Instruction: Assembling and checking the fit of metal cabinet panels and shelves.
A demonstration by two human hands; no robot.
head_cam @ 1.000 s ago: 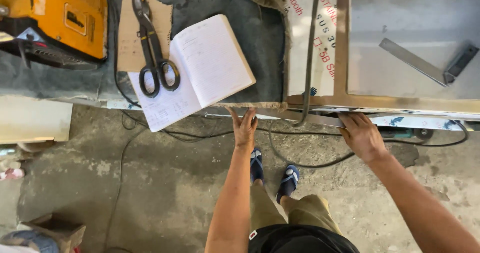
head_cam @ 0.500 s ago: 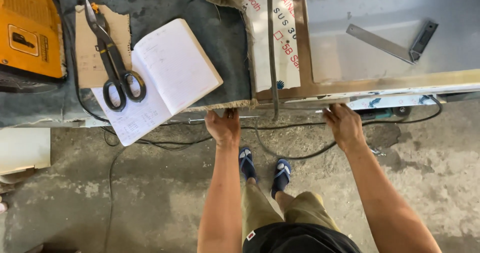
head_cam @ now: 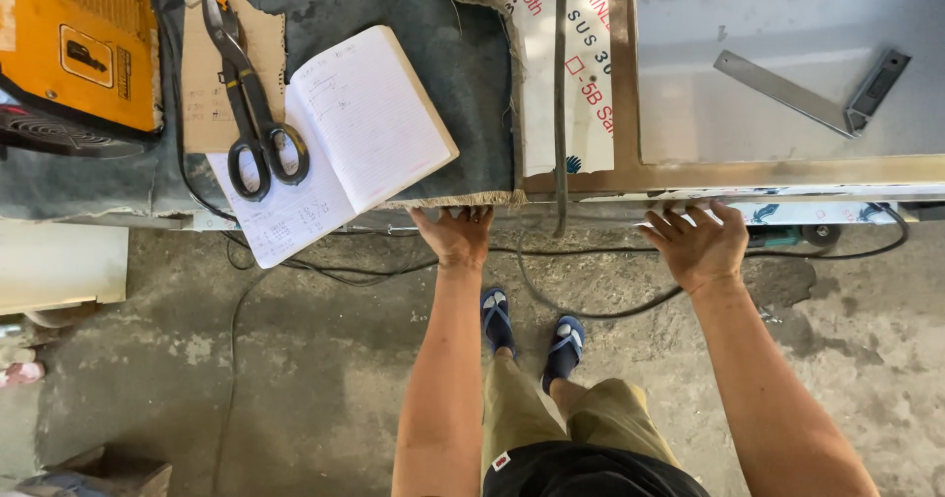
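Observation:
My left hand (head_cam: 455, 237) grips the front edge of the workbench (head_cam: 118, 202), with its fingers curled onto the frayed grey carpet cover (head_cam: 463, 84). My right hand (head_cam: 701, 243) rests with spread fingers against the front edge of a stainless steel sheet (head_cam: 787, 25) that lies on the bench to the right. An open lined notebook (head_cam: 354, 128) lies just left of my left hand and overhangs the edge. Black-handled tin snips (head_cam: 251, 113) lie across the notebook and a piece of cardboard (head_cam: 202, 74).
An orange machine (head_cam: 79, 49) sits at the far left of the bench. A metal try square (head_cam: 807, 89) lies on the steel sheet. A dark cable (head_cam: 561, 84) runs down over the edge, and more cables (head_cam: 591, 310) loop on the concrete floor by my sandalled feet (head_cam: 532, 335).
My left hand has gone from reaching up with spread fingers to gripping the bench edge. My right hand has stayed on the sheet's edge. The view has shifted slightly.

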